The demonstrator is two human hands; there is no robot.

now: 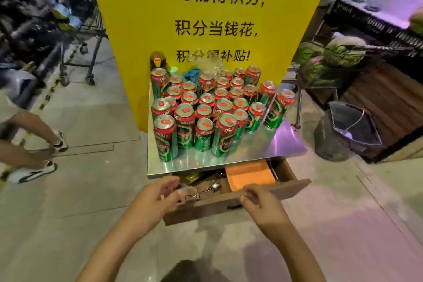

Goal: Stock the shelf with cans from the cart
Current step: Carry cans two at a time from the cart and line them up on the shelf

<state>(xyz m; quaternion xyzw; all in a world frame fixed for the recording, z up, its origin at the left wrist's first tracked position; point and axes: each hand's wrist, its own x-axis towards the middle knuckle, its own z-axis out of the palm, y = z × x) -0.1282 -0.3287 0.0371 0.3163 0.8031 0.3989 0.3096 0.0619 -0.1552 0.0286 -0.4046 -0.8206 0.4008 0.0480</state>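
Passer-by: a person's legs in white trainers [34, 173] at the far left, on the tiled floor, well apart from me.
Trolley frame: a dark wheeled rack [77, 52] stands behind them, to the left of the yellow sign.
My left hand: my left hand [158, 197] is at the left end of the open drawer, fingers curled with the thumb above; something small and pale sits between thumb and fingers, but it is too blurred for me to tell what it is, or whether I truly have hold of it.
Drawer: the wooden drawer [219, 209] is pulled out below the metal top; inside lie an orange cloth [250, 175] at the right and some metal utensils [212, 186] beside it.
Cans: the green and red cans [206, 107] stand upright in a packed cluster on the metal tabletop [256, 146], directly above the drawer; neither of my hands touches one.
Sign: a yellow sign [142, 18] with black characters rises behind the cans.
My right hand: my right hand [263, 206] grips the drawer's front edge, fingers bent over the top of it and thumb on the outer face.
Bin: a dark lined bin [350, 130] stands on the floor to the right of the table.
Melons: netted watermelons [343, 52] sit on a stand at the far right.
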